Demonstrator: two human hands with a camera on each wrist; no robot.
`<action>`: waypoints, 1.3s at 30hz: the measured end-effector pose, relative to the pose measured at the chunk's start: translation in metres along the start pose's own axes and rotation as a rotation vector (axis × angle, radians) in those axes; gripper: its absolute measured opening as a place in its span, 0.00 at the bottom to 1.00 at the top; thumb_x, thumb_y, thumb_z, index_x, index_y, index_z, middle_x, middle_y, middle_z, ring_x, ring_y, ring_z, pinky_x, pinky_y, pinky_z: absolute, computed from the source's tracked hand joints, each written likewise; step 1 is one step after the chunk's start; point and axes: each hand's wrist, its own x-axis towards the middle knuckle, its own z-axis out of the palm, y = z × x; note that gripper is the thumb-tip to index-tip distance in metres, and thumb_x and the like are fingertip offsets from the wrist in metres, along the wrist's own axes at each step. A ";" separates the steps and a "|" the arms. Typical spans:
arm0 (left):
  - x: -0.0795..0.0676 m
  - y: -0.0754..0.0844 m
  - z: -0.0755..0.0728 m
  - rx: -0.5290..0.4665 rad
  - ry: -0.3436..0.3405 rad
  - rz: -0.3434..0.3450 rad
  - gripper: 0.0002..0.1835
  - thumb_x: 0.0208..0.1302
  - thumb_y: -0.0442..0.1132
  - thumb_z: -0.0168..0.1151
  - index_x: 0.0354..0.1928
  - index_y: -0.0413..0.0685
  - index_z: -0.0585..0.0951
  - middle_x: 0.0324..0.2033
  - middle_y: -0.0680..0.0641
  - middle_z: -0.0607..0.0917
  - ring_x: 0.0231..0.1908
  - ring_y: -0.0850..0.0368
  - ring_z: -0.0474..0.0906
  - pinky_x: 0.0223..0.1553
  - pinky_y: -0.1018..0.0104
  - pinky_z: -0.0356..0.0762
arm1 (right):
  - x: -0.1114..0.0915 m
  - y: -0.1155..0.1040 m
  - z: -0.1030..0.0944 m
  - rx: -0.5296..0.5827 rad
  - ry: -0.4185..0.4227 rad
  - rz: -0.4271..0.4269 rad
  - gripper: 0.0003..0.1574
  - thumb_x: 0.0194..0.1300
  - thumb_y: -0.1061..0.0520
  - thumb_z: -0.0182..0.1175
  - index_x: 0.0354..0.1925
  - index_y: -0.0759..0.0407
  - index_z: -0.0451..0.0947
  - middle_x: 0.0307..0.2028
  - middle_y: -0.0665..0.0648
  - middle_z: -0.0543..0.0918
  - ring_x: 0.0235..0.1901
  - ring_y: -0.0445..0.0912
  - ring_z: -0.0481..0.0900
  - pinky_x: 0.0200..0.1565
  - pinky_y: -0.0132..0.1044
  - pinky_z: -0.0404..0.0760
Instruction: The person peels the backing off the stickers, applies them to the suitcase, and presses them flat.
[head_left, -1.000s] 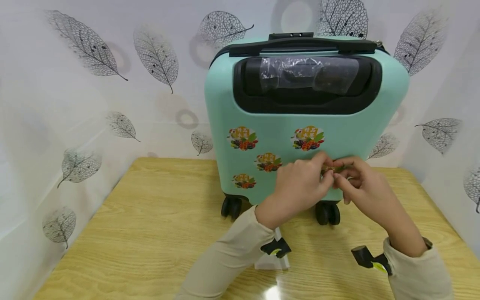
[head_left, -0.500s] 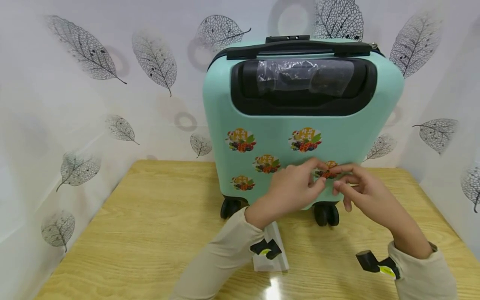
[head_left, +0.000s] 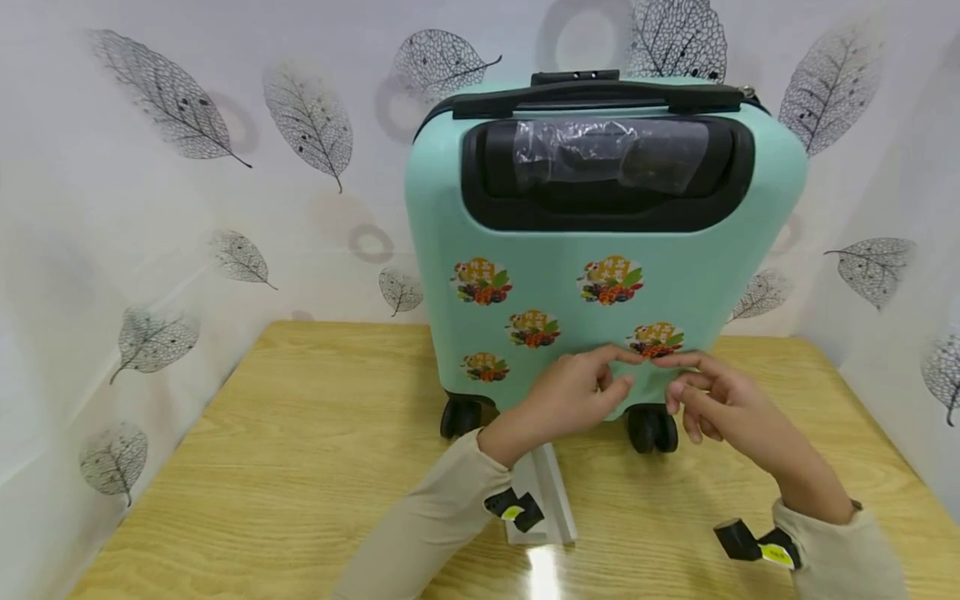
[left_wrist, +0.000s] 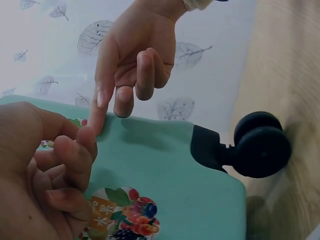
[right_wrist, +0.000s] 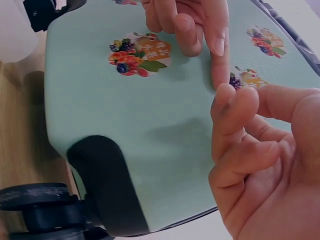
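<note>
A mint-green suitcase [head_left: 570, 250] stands upright, its front bearing several round fruit stickers. My left hand [head_left: 566, 392] and right hand [head_left: 731, 404] meet at the lower right sticker [head_left: 655, 335]. Both index fingers extend to that sticker's bottom edge, fingertips almost together, while the other fingers are loosely bent. Neither hand holds anything. In the left wrist view, the left hand [left_wrist: 45, 165] covers much of this sticker. The right wrist view shows the right hand [right_wrist: 270, 155] partly in front of the sticker [right_wrist: 245, 78], which lies on the shell.
The suitcase's black wheels [head_left: 652, 429] stand on a wooden table [head_left: 315, 467]. A pale flat strip [head_left: 553, 500] lies in front, partly behind the left wrist. Clear plastic wraps the black handle [head_left: 607, 154]. A leaf-patterned backdrop [head_left: 322, 250] rises behind.
Both hands first cover the lower right sticker, fingers close together on it. The thumbs then draw away, and the index fingers slide down to its bottom edge, leaving most of the sticker visible.
</note>
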 end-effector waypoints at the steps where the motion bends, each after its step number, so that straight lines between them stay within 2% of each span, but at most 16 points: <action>1: 0.000 -0.001 0.001 -0.004 -0.007 -0.001 0.19 0.74 0.44 0.49 0.64 0.57 0.72 0.13 0.55 0.70 0.08 0.65 0.55 0.12 0.75 0.55 | 0.000 0.001 0.001 0.010 -0.003 -0.004 0.22 0.76 0.65 0.40 0.64 0.56 0.64 0.31 0.46 0.79 0.15 0.45 0.70 0.14 0.40 0.63; 6: 0.001 -0.004 0.006 -0.042 -0.037 -0.006 0.20 0.74 0.44 0.49 0.66 0.58 0.71 0.17 0.55 0.75 0.08 0.64 0.55 0.12 0.75 0.56 | -0.002 0.006 0.005 0.066 -0.014 -0.024 0.24 0.77 0.66 0.38 0.66 0.57 0.63 0.32 0.46 0.79 0.15 0.45 0.70 0.14 0.41 0.62; 11: -0.001 -0.008 0.007 -0.128 -0.044 -0.016 0.20 0.74 0.43 0.50 0.65 0.57 0.71 0.18 0.52 0.78 0.09 0.63 0.57 0.13 0.74 0.57 | -0.004 0.008 0.007 0.080 -0.015 -0.056 0.25 0.76 0.68 0.37 0.67 0.60 0.61 0.32 0.45 0.79 0.15 0.45 0.69 0.14 0.40 0.61; 16: -0.003 -0.008 0.001 -0.243 -0.009 -0.021 0.18 0.74 0.42 0.50 0.63 0.57 0.73 0.21 0.46 0.79 0.09 0.61 0.59 0.13 0.72 0.59 | -0.007 0.007 0.003 0.093 0.039 -0.048 0.23 0.77 0.66 0.36 0.66 0.60 0.63 0.31 0.46 0.79 0.15 0.45 0.68 0.14 0.41 0.59; 20: -0.006 -0.006 -0.006 -0.288 0.003 -0.028 0.18 0.74 0.42 0.49 0.63 0.58 0.73 0.20 0.50 0.78 0.10 0.60 0.58 0.13 0.71 0.60 | -0.009 0.004 -0.002 0.113 0.075 -0.038 0.23 0.77 0.65 0.37 0.66 0.58 0.65 0.31 0.46 0.79 0.15 0.45 0.68 0.15 0.41 0.58; 26: -0.006 -0.003 -0.015 -0.336 -0.011 -0.006 0.18 0.75 0.42 0.49 0.63 0.57 0.72 0.21 0.51 0.77 0.09 0.59 0.59 0.12 0.69 0.62 | -0.006 -0.003 -0.007 0.101 0.074 -0.045 0.23 0.77 0.64 0.36 0.65 0.58 0.65 0.31 0.48 0.79 0.15 0.45 0.70 0.16 0.41 0.60; 30: -0.004 0.000 -0.019 -0.354 -0.020 -0.007 0.18 0.75 0.43 0.49 0.63 0.58 0.72 0.23 0.49 0.78 0.10 0.57 0.61 0.13 0.68 0.63 | -0.004 -0.008 -0.010 0.084 0.073 -0.047 0.22 0.77 0.64 0.37 0.64 0.58 0.66 0.32 0.48 0.80 0.16 0.46 0.70 0.16 0.41 0.61; 36: 0.000 0.008 -0.024 -0.325 -0.020 0.019 0.19 0.74 0.43 0.49 0.65 0.57 0.71 0.28 0.41 0.81 0.12 0.55 0.65 0.16 0.68 0.66 | -0.001 -0.017 -0.012 0.084 0.073 -0.065 0.23 0.77 0.65 0.36 0.65 0.59 0.66 0.33 0.47 0.81 0.18 0.46 0.71 0.18 0.40 0.61; 39: 0.003 0.012 -0.025 -0.304 -0.018 0.032 0.20 0.74 0.44 0.49 0.66 0.58 0.70 0.28 0.42 0.81 0.12 0.54 0.66 0.17 0.68 0.67 | 0.001 -0.021 -0.014 0.070 0.078 -0.075 0.23 0.77 0.66 0.37 0.64 0.59 0.67 0.33 0.47 0.81 0.18 0.45 0.71 0.18 0.40 0.61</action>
